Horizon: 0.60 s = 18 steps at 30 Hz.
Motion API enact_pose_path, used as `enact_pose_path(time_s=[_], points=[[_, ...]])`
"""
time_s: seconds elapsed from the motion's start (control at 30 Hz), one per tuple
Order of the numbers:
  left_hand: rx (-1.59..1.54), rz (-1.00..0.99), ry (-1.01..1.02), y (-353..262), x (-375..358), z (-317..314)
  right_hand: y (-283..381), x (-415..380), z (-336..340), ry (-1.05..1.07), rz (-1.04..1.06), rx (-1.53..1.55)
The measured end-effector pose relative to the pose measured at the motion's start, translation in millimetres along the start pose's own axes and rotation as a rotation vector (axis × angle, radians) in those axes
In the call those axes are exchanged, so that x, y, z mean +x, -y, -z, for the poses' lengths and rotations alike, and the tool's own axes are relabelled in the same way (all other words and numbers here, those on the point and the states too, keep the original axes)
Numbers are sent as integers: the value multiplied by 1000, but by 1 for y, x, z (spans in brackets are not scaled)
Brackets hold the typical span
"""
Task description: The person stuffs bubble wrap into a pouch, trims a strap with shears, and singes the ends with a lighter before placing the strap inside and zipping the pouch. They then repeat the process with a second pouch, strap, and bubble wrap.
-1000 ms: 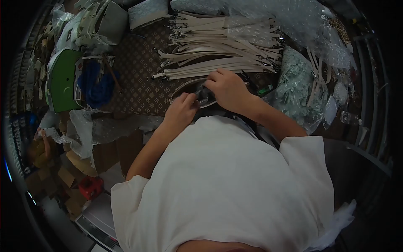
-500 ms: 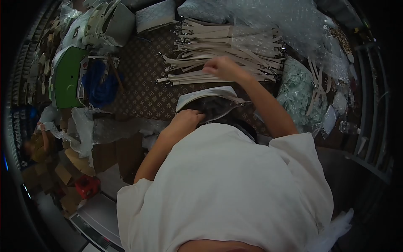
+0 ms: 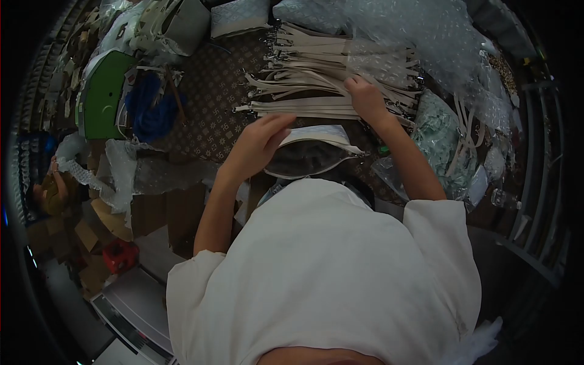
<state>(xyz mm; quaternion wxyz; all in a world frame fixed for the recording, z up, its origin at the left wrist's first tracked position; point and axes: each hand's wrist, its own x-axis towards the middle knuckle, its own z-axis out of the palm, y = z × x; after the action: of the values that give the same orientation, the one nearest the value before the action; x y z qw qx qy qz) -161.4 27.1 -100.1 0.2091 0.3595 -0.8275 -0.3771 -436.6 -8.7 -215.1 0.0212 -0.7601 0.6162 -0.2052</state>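
Close to my body lies a pale quilted bag [image 3: 322, 132], its zip opening wide and its dark lining showing. My left hand [image 3: 260, 143] hovers at the bag's left side, fingers extended, with nothing in it. Beyond the bag, cream straps with metal clips [image 3: 304, 106] lie in rows on the brown patterned cloth [image 3: 210, 103]. My right hand [image 3: 366, 100] is over the straps at their middle, its fingers bent together on a strap; the fingertips are small and partly hidden.
Green board [image 3: 102, 100] and blue cord bundle [image 3: 149, 109] lie left. Bubble wrap [image 3: 426, 36] covers the back right, above a bag of pale green pieces [image 3: 435, 128]. Light bags [image 3: 173, 27] stand back left. Another person [image 3: 56, 191] is at far left.
My left hand has left the bag's edge and moved up, its fingers now extended. My right hand has shifted right and rests on the straps. The view has shifted slightly.
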Motion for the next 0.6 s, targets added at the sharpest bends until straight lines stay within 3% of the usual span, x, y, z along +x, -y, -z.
enact_pose_path(time_s=[0.07, 0.13, 0.17, 0.23, 0.3, 0.33, 0.4, 0.47, 0.6], points=[[2, -26, -120, -3, 26, -11, 31, 7, 37, -17, 159, 70], [232, -341, -222, 1, 54, -19, 47, 18, 59, 14, 170, 105], [231, -346, -226, 7, 62, -22, 50, 20, 65, 41, 174, 137], [86, -315, -74, 19, 75, -31, 40, 23, 51, 124, 147, 60], [17, -244, -62, 27, 73, -35, 18, 18, 13, 200, 102, -11], [-48, -154, -50, 31, 71, -34, 0, 7, -18, 206, 26, -32], [-18, -161, -36, 36, 63, -31, -16, -13, -60, 203, -61, -43], [15, -164, -41, 39, 52, -27, -19, -22, -77, 206, -312, 83], [7, -18, 48, 41, 28, -20, -10, -22, -49, 229, -163, 27]])
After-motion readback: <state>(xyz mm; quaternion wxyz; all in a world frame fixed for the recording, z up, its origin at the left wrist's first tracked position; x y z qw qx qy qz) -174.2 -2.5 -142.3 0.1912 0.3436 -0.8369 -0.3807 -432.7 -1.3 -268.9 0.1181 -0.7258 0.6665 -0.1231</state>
